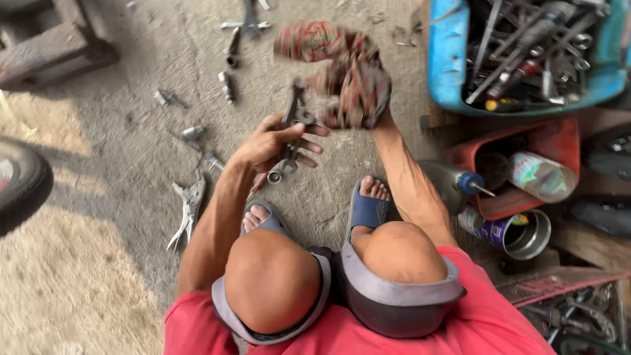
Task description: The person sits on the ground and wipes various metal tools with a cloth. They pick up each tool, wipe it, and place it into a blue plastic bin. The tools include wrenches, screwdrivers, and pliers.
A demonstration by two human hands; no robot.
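Squatting on the concrete floor (pixel 131 98), dark metal wrenches (pixel 292 128) are clenched in the left hand (pixel 273 141); a red patterned rag (pixel 348 72), blurred, is gripped by the right hand (pixel 365 98); wiping appears underway, unfinished.

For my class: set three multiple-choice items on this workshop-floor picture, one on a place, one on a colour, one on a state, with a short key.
1. Where do the locking pliers lie?
A. On the floor beside the left arm
B. In the blue tray
C. On a knee

2. What colour is the tray that holds the pile of tools?
A. Yellow
B. Blue
C. White

3. What is the left hand doing?
A. Resting flat on the floor
B. Hanging open
C. Gripping metal wrenches

Key: 1 A, the pliers rest on bare concrete; 2 B, its rim is bright blue; 3 C, the fingers curl round the wrenches while the right hand holds a patterned rag.
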